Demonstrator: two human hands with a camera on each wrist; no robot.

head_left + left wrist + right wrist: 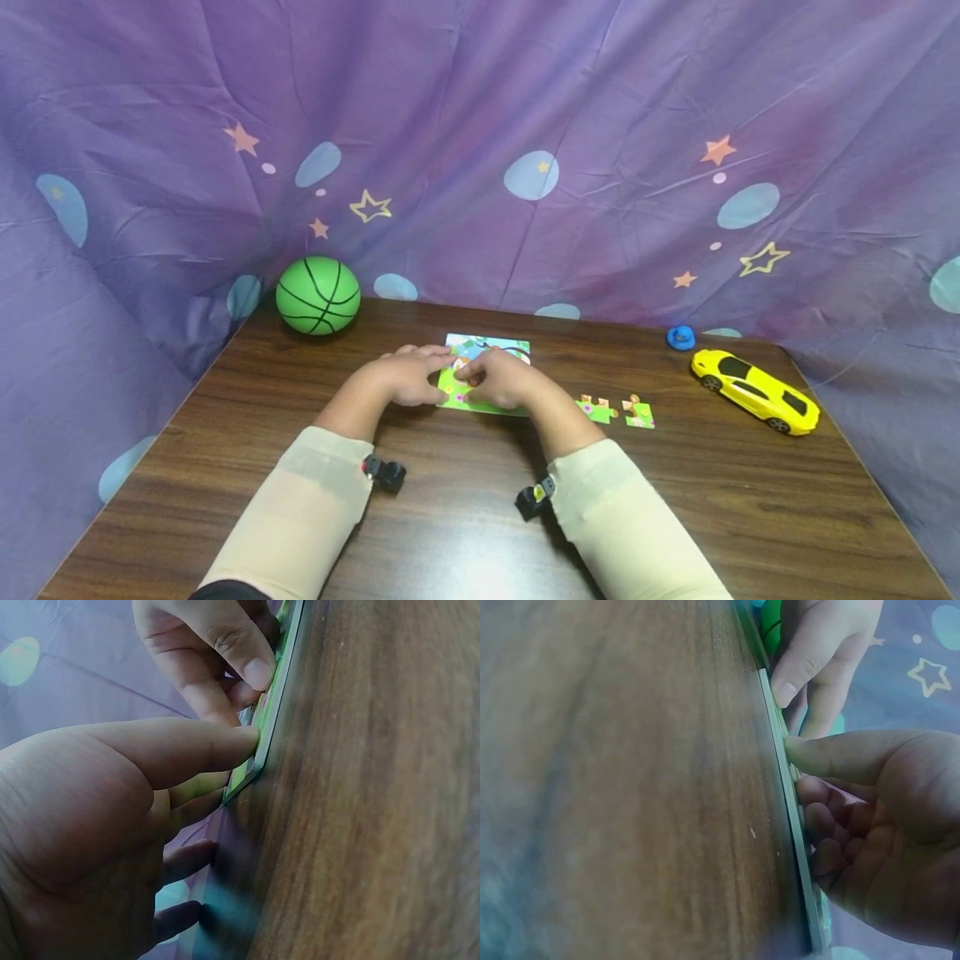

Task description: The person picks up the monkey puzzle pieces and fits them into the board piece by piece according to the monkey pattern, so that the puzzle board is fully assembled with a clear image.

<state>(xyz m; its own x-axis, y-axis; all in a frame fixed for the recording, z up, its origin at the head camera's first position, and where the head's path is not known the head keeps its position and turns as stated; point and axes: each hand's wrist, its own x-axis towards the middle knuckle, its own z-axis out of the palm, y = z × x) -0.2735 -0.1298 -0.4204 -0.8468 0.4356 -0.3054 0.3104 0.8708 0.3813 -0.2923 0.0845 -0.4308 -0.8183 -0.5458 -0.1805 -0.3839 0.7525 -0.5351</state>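
Note:
A jigsaw puzzle board (487, 408) with a green and blue picture lies flat on the table, partly covered by both hands. My left hand (411, 377) is at its left side, fingers spread and fairly straight. In the left wrist view the left thumb (217, 746) touches the board near its corner. Over the middle of the board is my right hand (504, 382), its thumb and fingers bent down onto the surface. The right thumb (829, 756) rests near the front edge, apart from the index finger. What lies under the right fingers is hidden.
Right of the board lie two loose puzzle pieces (639, 413), one partly behind the right forearm. A yellow toy car (753, 392) and a small blue object (681, 337) stand at the right. A green ball (318, 296) sits back left, before a purple curtain (450, 125).

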